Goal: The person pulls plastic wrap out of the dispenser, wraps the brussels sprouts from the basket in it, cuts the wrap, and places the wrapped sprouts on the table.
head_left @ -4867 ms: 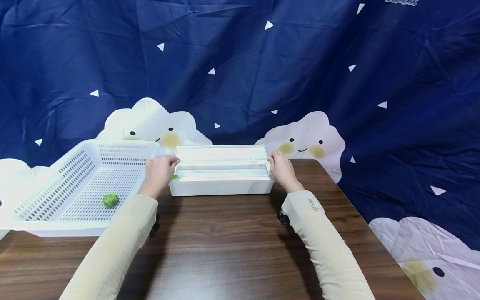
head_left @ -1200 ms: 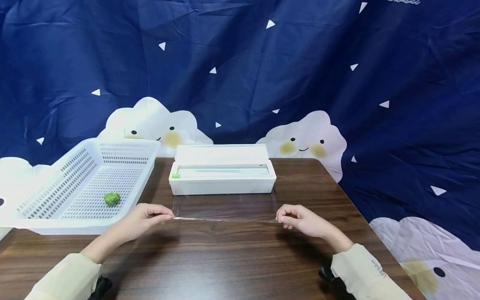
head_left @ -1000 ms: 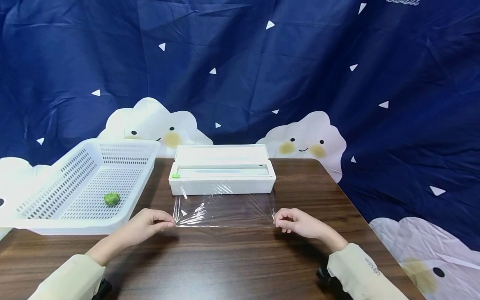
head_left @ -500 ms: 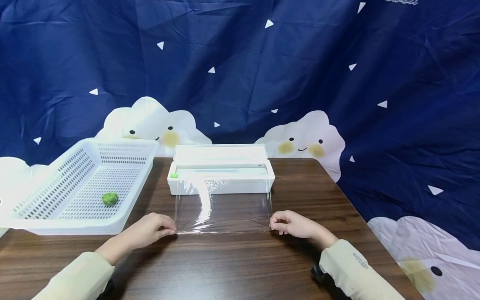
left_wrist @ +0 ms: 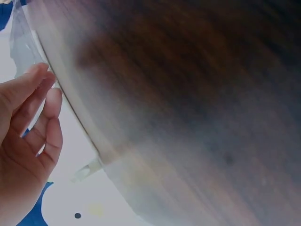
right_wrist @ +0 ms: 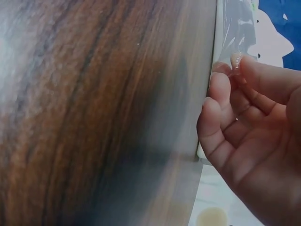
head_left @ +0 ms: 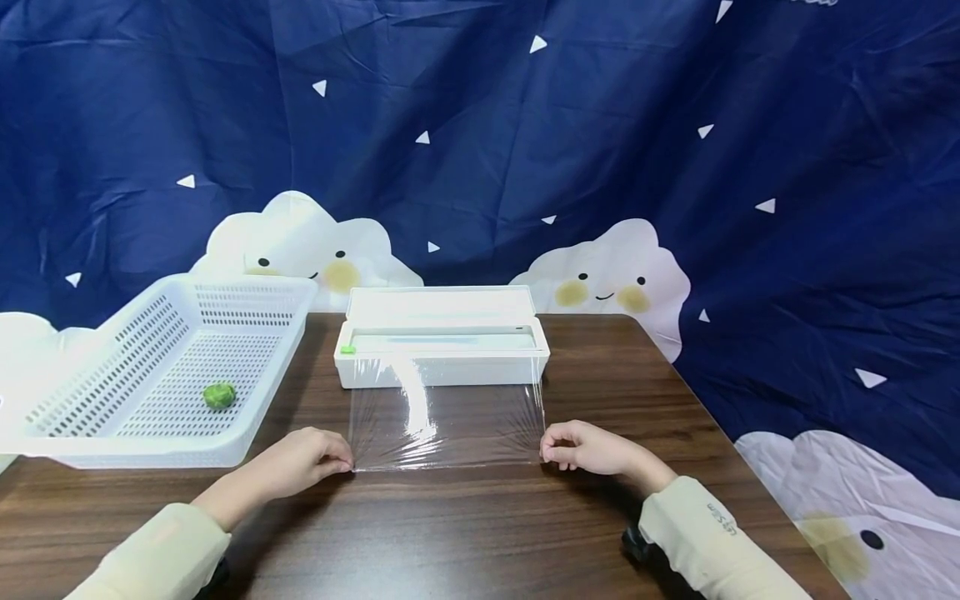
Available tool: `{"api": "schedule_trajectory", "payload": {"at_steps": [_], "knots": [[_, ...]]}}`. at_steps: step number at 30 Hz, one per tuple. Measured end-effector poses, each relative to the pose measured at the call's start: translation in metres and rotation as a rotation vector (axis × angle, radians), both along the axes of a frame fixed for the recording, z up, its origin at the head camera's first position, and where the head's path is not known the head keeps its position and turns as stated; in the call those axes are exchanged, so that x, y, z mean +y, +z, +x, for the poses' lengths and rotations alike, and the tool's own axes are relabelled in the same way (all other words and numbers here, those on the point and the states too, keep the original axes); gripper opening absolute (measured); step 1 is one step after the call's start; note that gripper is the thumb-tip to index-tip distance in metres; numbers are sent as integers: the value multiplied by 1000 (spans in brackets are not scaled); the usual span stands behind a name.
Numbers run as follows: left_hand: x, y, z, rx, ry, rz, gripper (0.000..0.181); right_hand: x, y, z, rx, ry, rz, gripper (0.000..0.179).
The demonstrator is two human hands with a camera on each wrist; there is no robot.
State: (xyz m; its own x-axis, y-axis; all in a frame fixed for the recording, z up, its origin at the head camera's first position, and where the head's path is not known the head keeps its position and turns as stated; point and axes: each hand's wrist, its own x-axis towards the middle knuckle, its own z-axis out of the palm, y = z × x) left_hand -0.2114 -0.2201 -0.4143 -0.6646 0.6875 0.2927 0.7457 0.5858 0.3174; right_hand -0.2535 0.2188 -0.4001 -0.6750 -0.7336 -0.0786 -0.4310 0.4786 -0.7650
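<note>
Nearest to us, the left sleeve and the right sleeve, both cream, reach over a dark wood-grain table. Past the cuffs, we see the left hand pinching the near left corner of a clear film, its grip narrow. The right hand pinches the near right corner just as narrowly, and in the right wrist view we make out the film between thumb and finger. The film spans the gap between the hands, creased at both corners and crossed by a bright streak; we cannot tell whether it touches the table.

Beyond the left hand, to the left, we find a white perforated basket with one round green vegetable on its floor. Past the film sits a long white box, its lid raised at the back and a small green piece at its left end; the film hangs down its front. Farthest off, we see a dark blue curtain printed with clouds.
</note>
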Motion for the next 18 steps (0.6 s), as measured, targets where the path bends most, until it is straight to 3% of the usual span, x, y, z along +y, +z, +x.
{"api": "schedule_trajectory", "payload": {"at_steps": [18], "knots": [[0, -2, 3, -8, -14, 7, 8, 2, -4, 4, -29, 19, -28, 8]]}}
